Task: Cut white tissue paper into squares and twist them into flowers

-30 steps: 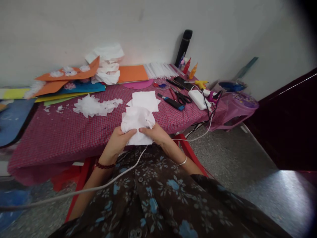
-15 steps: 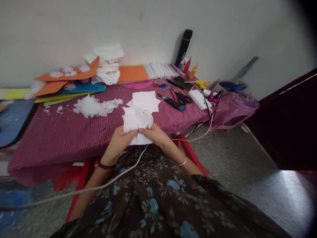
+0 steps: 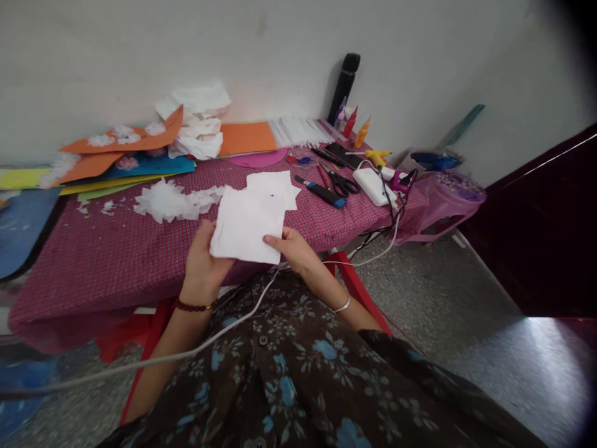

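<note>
A flat square of white tissue paper (image 3: 247, 227) is held low in front of me, at the table's front edge. My right hand (image 3: 293, 249) pinches its right side, thumb on top. My left hand (image 3: 203, 264) supports the left side from below, its fingers partly hidden under the sheet. Just beyond lies a stack of white paper squares (image 3: 277, 183), partly covered by the held sheet. To the left rests a pile of cut, jagged white paper pieces (image 3: 163, 200).
Right of the paper lie a cutter knife (image 3: 321, 191), scissors (image 3: 342, 182) and a white power strip (image 3: 372, 186) with cables. A yellow glue gun (image 3: 377, 157) and paint bottles stand behind. Orange sheets (image 3: 249, 138) and crumpled tissue (image 3: 198, 134) line the wall. A white cable (image 3: 224, 333) crosses my lap.
The paper, formerly gripped by both thumbs at its near edge, now lies flatter and wider. My left hand has moved left and turned palm up beneath it; my right thumb stays on the right side.
</note>
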`<state>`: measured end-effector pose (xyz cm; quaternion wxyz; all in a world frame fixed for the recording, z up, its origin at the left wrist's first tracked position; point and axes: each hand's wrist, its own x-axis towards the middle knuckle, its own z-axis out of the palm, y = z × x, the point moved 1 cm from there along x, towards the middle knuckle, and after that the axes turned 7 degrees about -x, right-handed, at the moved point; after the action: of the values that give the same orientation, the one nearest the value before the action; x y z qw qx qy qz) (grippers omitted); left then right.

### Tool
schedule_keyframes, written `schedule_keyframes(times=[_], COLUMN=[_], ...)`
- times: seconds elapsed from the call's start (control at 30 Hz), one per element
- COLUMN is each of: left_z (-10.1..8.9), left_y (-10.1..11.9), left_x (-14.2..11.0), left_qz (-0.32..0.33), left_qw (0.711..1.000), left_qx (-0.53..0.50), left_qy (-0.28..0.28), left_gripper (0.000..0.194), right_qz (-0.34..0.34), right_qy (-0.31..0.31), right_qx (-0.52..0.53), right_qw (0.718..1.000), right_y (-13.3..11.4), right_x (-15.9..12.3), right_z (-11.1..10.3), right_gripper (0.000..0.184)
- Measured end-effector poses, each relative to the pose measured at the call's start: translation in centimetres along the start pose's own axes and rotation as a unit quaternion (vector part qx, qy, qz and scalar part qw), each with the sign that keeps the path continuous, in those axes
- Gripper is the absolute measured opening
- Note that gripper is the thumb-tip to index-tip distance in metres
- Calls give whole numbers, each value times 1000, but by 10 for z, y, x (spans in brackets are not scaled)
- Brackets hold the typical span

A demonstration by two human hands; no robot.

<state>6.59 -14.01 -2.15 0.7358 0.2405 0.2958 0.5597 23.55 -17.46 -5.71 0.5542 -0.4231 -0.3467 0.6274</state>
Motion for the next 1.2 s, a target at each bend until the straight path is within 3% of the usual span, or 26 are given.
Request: schedule_keyframes(times=[0.07, 0.13, 0.3, 0.4, 0.77, 1.03, 1.2], left_z=[1, 3, 5, 5, 5, 18, 16], left_y=[-1, -7, -27, -31, -34, -27, -27], left_x=[-1, -6, -16, -17, -19, -27, -32], left_qz=[-7, -25, -49, -12, 48, 173, 195], left_qw=[995, 992, 991, 983, 976, 929, 917], left_qx=[-91, -104, 121, 181, 213, 324, 348], left_qy=[-41, -62, 0, 19, -15, -38, -18], left_gripper=[50, 53, 47, 42, 44, 46, 32], right_qz=[-16, -30, -47, -42, -43, -65, -89], right_qy=[49, 74, 87, 87, 60, 67, 76], right_qx=[31, 51, 35, 17, -33, -94, -123], right_qw=[998, 996, 994, 995, 997, 991, 986], right_y=[5, 7, 4, 2, 4, 3, 0], right_x=[2, 3, -2, -6, -8, -8, -6], right_z=[4, 8, 16, 18, 20, 20, 16], right_gripper=[45, 45, 38, 36, 32, 30, 26])
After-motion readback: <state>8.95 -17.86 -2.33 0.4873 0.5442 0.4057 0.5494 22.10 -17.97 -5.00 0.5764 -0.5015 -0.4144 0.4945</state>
